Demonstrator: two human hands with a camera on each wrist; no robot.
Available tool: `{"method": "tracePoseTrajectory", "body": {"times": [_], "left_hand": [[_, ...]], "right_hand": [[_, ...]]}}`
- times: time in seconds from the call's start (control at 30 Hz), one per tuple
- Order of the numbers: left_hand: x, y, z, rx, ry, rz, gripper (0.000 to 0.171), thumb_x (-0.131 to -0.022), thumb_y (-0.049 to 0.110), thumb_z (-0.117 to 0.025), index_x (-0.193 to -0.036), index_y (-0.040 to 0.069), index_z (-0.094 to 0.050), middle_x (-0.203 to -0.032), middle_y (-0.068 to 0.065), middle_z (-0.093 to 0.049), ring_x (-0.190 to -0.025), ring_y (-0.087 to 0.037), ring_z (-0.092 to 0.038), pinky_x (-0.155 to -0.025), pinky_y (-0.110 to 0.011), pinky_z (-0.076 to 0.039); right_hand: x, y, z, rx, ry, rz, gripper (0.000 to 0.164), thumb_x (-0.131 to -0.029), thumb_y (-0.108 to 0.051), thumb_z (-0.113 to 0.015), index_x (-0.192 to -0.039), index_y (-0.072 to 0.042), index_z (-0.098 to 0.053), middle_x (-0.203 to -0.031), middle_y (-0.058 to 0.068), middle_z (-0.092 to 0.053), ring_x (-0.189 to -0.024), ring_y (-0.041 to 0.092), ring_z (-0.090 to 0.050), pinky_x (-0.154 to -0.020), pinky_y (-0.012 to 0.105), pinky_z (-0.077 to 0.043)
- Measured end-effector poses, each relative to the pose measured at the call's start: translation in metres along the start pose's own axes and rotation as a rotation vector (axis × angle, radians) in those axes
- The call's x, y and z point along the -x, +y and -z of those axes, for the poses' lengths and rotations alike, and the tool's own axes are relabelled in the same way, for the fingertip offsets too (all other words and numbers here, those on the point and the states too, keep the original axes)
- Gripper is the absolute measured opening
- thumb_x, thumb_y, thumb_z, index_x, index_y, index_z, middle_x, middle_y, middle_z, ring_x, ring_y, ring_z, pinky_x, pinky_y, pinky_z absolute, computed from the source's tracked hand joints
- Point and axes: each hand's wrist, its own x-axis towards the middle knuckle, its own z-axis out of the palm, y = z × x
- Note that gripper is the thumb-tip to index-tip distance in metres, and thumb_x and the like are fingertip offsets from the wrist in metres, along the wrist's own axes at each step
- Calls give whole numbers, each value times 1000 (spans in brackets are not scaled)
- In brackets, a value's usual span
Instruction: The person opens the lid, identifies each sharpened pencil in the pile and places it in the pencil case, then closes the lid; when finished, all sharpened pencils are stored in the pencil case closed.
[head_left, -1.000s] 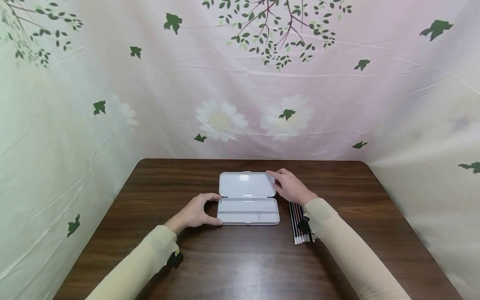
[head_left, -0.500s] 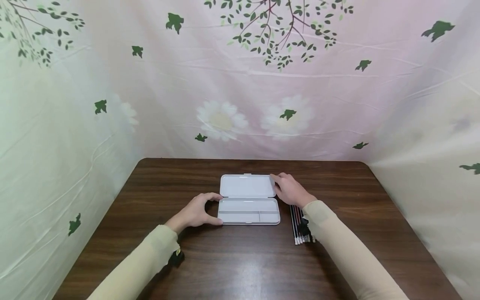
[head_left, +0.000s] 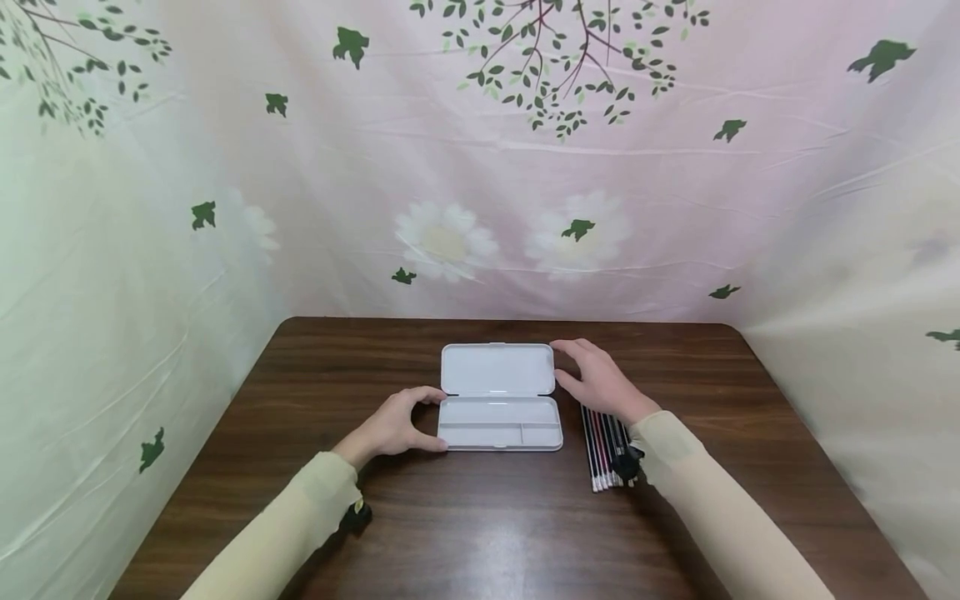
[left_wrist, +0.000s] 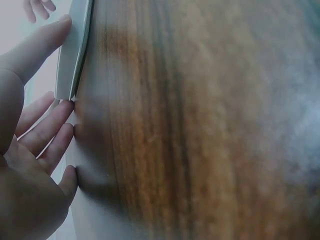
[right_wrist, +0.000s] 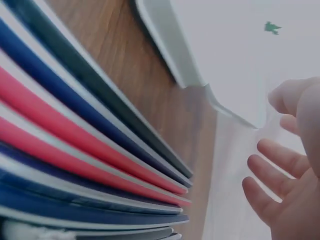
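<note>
A white pencil case (head_left: 498, 437) lies opened out on the table, its lid (head_left: 498, 369) folded back behind the divided base. My left hand (head_left: 390, 423) holds the left end of the base, thumb at the front corner and index finger at the back corner. In the left wrist view the thumb (left_wrist: 42, 45) lies against the case's side (left_wrist: 75, 50). My right hand (head_left: 596, 379) is beside the lid's right edge, fingers spread and holding nothing. Under the right wrist lies a row of several striped pencils (head_left: 600, 450), dark and red in the right wrist view.
The brown wooden table (head_left: 480, 517) has rounded far corners. Behind it and at both sides hangs a pale cloth (head_left: 495, 175) printed with leaves, flowers and green birds. The pencils lie just right of the case, with their eraser ends towards me.
My right hand has come off the lid's corner and shifted slightly right, its fingers spreading. More of the pencils shows. The left hand keeps its place on the case.
</note>
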Motion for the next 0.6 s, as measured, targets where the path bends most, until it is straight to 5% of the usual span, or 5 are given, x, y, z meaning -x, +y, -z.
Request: {"method": "tracePoseTrajectory", "body": {"times": [0.4, 0.6], "left_hand": [[2, 0, -1, 12, 1, -6, 79, -72, 40, -98, -139, 16, -64, -132, 0, -66, -127, -23, -58, -112, -49, -42], [2, -1, 1, 12, -3, -12, 79, -73, 42, -97, -140, 15, -64, -133, 0, -66, -128, -22, -58, -112, -49, -42]], "right_hand": [[55, 8, 21, 12, 45, -47, 40, -100, -18, -70, -138, -4, -64, -132, 17, -66, -118, 37, -65, -94, 57, -55], [83, 21, 28, 30, 26, -147, 38, -99, -15, -71, -134, 0, -65, -124, 21, -69, -108, 37, -68, -89, 57, -56]]}}
